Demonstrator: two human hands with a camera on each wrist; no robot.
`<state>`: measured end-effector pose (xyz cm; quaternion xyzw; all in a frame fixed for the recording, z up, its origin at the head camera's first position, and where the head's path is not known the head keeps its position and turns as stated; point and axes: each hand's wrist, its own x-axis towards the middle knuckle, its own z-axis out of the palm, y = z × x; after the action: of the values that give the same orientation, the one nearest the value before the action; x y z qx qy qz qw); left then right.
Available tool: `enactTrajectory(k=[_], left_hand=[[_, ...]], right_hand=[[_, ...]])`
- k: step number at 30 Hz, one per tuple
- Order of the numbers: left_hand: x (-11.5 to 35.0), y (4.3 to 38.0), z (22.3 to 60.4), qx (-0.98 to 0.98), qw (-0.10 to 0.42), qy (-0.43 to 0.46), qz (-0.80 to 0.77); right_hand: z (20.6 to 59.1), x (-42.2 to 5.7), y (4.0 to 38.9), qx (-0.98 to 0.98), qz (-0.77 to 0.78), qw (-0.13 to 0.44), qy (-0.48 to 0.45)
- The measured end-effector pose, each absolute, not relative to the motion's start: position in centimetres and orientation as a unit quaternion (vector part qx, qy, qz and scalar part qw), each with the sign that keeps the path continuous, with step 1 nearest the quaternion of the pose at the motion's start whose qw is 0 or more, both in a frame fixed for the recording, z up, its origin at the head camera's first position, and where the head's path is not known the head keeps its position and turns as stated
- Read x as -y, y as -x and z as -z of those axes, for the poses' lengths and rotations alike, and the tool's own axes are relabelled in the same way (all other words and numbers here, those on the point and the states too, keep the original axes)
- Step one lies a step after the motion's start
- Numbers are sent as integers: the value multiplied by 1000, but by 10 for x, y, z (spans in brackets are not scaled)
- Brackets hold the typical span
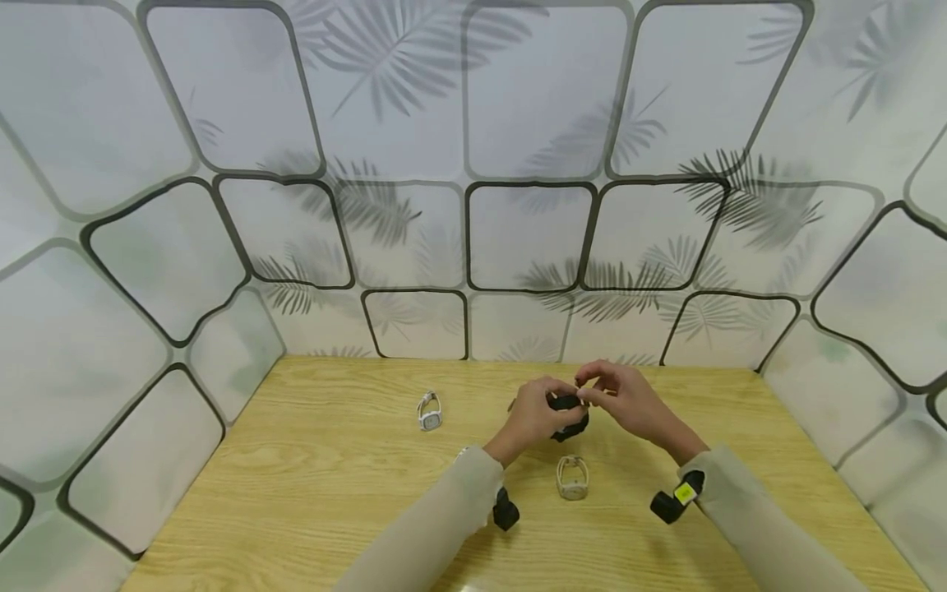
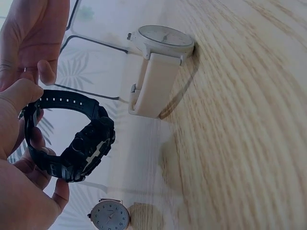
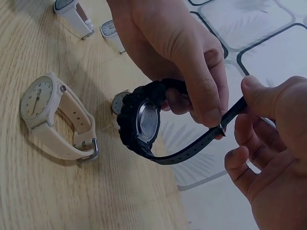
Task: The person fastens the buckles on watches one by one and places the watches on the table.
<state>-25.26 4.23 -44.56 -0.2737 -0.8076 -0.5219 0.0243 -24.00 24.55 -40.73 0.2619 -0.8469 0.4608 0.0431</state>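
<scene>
A black wristwatch (image 1: 568, 428) is held above the table between both hands, its strap closed into a loop. My left hand (image 1: 538, 413) grips it, thumb and fingers on the strap near the buckle (image 3: 221, 130). The right hand (image 1: 625, 400) pinches the free strap end (image 3: 235, 109) between thumb and fingers, as the right wrist view shows. In that view the watch's metal back (image 3: 147, 121) is visible. A row of holes runs along the strap (image 2: 69, 99) in the left wrist view. Nearest to the hands on the table stands a cream watch (image 1: 573, 490).
A white watch (image 1: 430, 420) stands further left on the wooden table (image 1: 333, 477). Another watch with a round pale dial (image 2: 110, 215) shows in the left wrist view, low in the frame. Patterned fabric walls (image 1: 528, 238) enclose the table at the back and sides.
</scene>
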Motion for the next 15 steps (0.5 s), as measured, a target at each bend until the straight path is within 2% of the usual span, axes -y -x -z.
enactTrajectory(k=[15], left_hand=[[-39, 252, 452, 803, 30, 284, 524]], right_hand=[[412, -255, 234, 842, -485, 65, -225]])
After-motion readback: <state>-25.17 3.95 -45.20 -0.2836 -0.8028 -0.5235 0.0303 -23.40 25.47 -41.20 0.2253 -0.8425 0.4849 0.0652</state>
